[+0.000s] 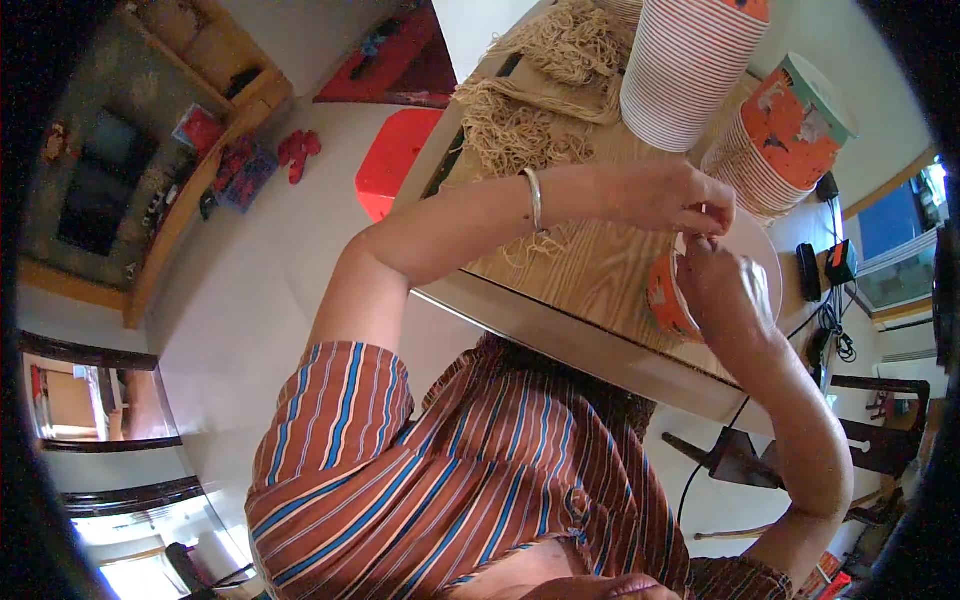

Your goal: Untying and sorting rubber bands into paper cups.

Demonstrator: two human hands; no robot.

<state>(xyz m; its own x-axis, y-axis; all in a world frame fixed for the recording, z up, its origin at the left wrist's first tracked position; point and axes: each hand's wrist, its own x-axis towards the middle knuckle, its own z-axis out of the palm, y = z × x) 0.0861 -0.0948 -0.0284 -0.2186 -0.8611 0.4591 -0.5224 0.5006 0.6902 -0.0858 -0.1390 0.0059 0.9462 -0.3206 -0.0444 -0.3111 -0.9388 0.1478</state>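
Note:
My right hand [722, 285] grips an orange paper cup [665, 298] by its rim, just above the wooden table [590, 265]. My left hand [675, 198], with a metal bangle on the wrist, reaches across and pinches at the top of the cup, fingertips meeting those of the right hand. Whether anything small sits between the left fingers is hidden. A white round plate or lid [760, 255] lies behind the cup.
Two tall stacks of orange-and-white paper cups [685, 70] [780, 140] stand at the far side. Heaps of dry noodles [525, 130] cover the table's left part. A red stool [392, 160] stands on the floor to the left; dark chairs [860, 440] are at right.

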